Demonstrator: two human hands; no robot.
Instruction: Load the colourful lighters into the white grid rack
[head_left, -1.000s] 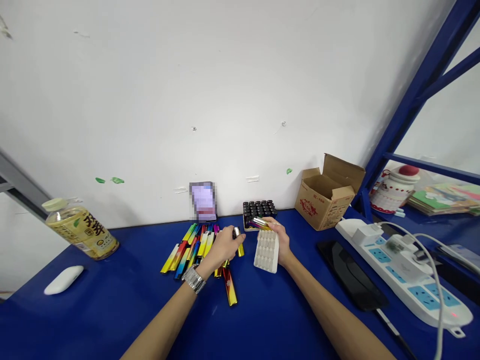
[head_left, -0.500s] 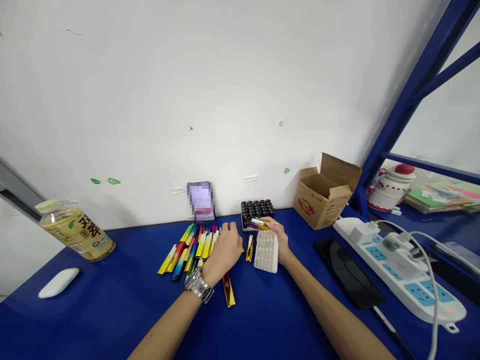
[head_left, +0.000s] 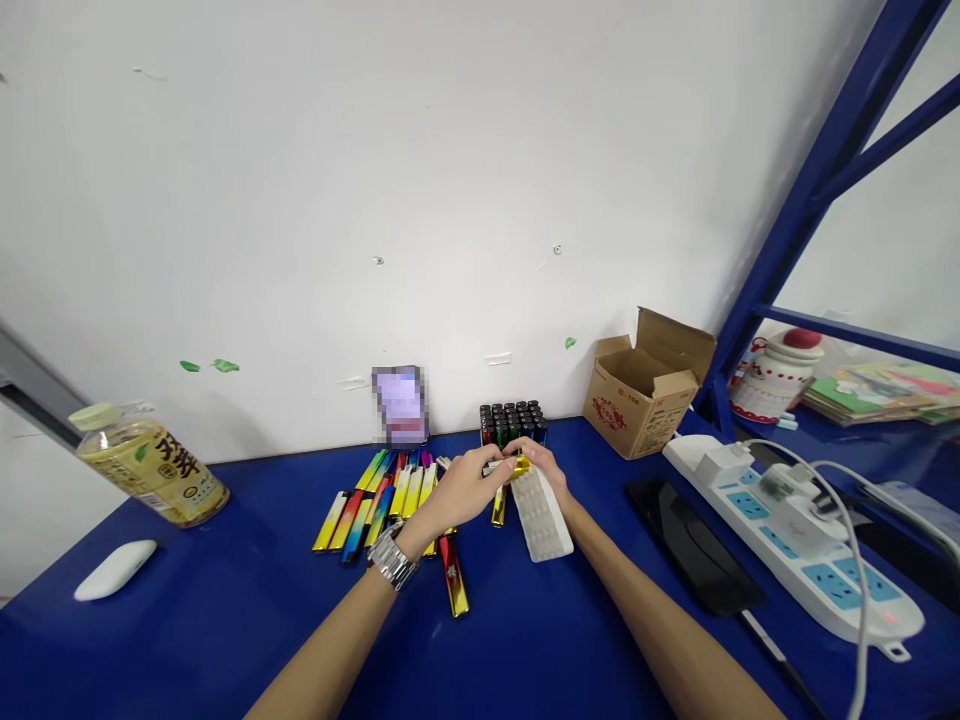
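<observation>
My left hand (head_left: 463,488), with a metal watch on its wrist, pinches one end of a shiny gold lighter (head_left: 514,466). My right hand (head_left: 541,466) holds the other end of that lighter, just above the top of a white plastic tray (head_left: 543,514) with rows of empty slots. Both hands meet in front of a small rack of black-capped lighters (head_left: 513,422). Several shiny multicoloured lighters (head_left: 382,496) lie in a row to the left. One gold lighter (head_left: 498,505) lies beside the tray, and a red and gold lighter (head_left: 454,574) lies nearer me.
An open cardboard box (head_left: 648,382) stands at the back right. A black phone (head_left: 694,543) and a white power strip (head_left: 799,533) with plugs lie on the right. A tea bottle (head_left: 146,461) and a white mouse (head_left: 115,569) are on the left of the blue table (head_left: 225,630).
My left hand has left the row of lighters and moved right to meet my right hand on the gold lighter. The white tray has tilted to point away from me.
</observation>
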